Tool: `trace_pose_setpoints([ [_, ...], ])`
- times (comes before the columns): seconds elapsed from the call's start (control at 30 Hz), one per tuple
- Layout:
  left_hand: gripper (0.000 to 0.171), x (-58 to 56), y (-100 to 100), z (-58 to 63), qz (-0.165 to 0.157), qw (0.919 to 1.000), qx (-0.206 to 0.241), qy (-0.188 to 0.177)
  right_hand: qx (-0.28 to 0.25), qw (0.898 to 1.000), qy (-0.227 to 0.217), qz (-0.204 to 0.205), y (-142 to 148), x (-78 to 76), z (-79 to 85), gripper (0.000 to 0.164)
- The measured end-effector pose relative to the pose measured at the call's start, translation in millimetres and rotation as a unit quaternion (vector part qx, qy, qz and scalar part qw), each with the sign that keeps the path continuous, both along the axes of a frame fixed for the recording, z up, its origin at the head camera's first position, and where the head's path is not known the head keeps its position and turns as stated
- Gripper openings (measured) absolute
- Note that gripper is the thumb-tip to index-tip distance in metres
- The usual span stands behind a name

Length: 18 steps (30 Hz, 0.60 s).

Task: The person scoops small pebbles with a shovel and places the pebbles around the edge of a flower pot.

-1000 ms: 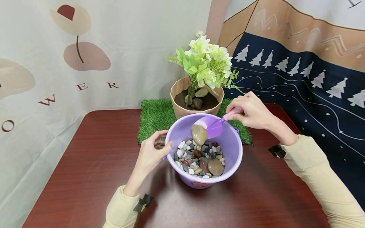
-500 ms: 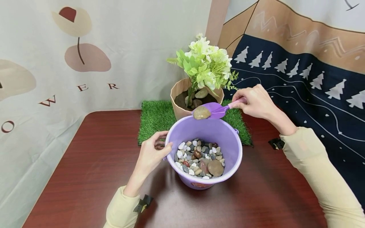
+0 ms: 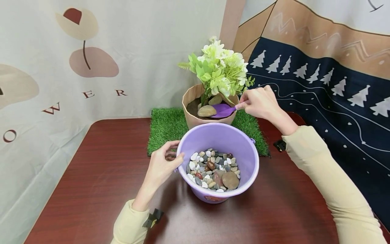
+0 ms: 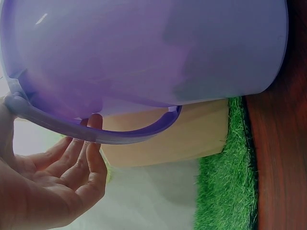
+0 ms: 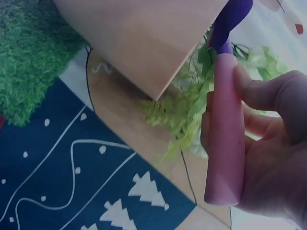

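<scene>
My right hand pinches the pink handle of a small purple shovel over the beige flower pot. A large tan stone lies at the tip of the blade, inside the pot's rim. Behind it, another stone sits on the dark soil near the plant stems. My left hand grips the left rim of a purple bucket, its thumb at the rim and its fingers outside, by the bucket's handle. Small mixed pebbles and a big brown stone fill the bucket's bottom.
White and green flowers rise from the pot, close to the right hand. The pot stands on a green grass mat, behind the bucket on the dark red table. Printed cloths hang at the back and right.
The right hand has lifted the shovel with the tan stone out of the bucket, carried it back over the rim and lowered it into the pot. The left hand and bucket have stayed still.
</scene>
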State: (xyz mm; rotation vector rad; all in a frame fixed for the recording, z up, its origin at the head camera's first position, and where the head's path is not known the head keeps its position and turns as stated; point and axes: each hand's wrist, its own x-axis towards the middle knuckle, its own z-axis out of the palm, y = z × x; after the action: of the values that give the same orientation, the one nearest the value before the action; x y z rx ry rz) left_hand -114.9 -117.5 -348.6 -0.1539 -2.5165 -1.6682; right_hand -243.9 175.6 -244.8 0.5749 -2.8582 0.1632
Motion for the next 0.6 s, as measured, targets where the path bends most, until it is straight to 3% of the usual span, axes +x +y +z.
trace_pose_setpoints([
  [0.2,0.038,-0.1,0,-0.4,-0.003,1.0,0.002,0.002,0.022,0.999,-0.038,-0.018,-22,-6.3,-1.7,0.016],
  [0.47,0.039,0.1,0,-0.6,0.0,1.0,0.002,0.002,0.061,0.997,-0.043,-0.028,-42,-7.9,-10.3,0.041],
  [0.6,0.039,0.2,1,0.0,0.002,1.0,0.001,0.001,0.058,0.997,-0.047,-0.027,-43,-6.0,-12.9,0.042],
])
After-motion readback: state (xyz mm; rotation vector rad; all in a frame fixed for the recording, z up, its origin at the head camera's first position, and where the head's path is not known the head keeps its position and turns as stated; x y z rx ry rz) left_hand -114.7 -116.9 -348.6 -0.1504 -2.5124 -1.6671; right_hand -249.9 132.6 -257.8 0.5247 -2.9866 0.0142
